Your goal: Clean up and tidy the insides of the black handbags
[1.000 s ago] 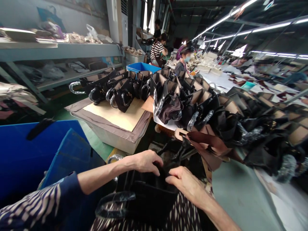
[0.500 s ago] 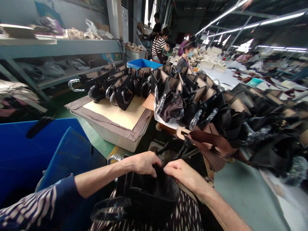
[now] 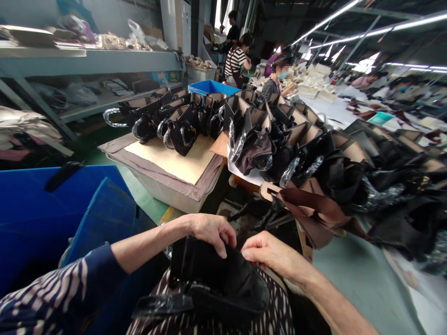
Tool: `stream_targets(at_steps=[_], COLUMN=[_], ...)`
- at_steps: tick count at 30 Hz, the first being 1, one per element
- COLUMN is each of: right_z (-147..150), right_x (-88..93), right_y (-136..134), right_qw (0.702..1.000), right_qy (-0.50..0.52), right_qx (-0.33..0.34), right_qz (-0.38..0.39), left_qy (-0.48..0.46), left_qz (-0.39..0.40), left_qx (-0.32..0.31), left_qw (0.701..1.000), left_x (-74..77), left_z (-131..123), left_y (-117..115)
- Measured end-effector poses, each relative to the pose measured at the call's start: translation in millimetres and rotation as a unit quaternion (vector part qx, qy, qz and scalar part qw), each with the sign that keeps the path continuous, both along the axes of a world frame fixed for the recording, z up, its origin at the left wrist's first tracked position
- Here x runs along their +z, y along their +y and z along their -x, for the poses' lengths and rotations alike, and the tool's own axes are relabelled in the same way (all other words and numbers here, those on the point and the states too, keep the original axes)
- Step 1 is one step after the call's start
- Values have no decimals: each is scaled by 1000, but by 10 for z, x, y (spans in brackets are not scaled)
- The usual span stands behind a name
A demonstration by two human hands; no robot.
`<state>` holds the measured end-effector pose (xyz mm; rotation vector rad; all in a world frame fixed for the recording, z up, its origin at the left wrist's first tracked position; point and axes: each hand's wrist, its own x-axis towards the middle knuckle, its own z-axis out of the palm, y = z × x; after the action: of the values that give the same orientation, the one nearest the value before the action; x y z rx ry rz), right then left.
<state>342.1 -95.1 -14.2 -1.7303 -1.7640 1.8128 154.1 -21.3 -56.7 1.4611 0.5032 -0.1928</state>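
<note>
A black handbag [image 3: 223, 284] lies across my lap, over patterned cloth. Its handle [image 3: 164, 304], wrapped in clear plastic, points to the left. My left hand [image 3: 213, 232] pinches the bag's far edge from above, thumb toward me. Close by on the right, my right hand [image 3: 263, 249] grips the same edge between thumb and bent fingers. Only a small gap separates the two hands. The fingertips of both hands are partly hidden behind the black material.
Many black bags [image 3: 293, 139] with plastic-wrapped handles crowd the table ahead and right. More stand on a cloth-covered bin [image 3: 164, 160]. Blue containers [image 3: 98, 223] are at my left. A brown piece [image 3: 310, 209] hangs over the table edge. Several people work farther back.
Both hands stay on the bag's edge, and the right has shifted slightly right and down. The bag's near side has spread a little to the right. The view has tilted slightly.
</note>
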Motion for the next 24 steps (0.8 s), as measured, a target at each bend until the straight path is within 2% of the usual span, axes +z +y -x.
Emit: stream_targets(at_steps=[2,8,12,16,20,24], right_z=[-6,18,58,68,38,17], right_x=[-8,20,73,87,38,39], right_y=[-27,-87,-135,-190,-225,-242], right_qw=[1000,997,986,980,988,997], right_qy=[1,-58,-117,-160,-116,-58], right_qx=[-1,31,47,53,53,38], right_qz=[1,-45,-105,-107,-84,-38], left_qy=[-5,-24,-11,-5,8,17], left_qz=[9,-102,-110,-111,-110,-148], left_qx=[-5,0,10,9,-1,-3], left_qw=[1000,995,994,994,994,989], left_x=[-16,16,29,35,55,98], left_z=[10,32,20,-13,-27,-10], left_y=[7,-10,-42,-76,-115,-188])
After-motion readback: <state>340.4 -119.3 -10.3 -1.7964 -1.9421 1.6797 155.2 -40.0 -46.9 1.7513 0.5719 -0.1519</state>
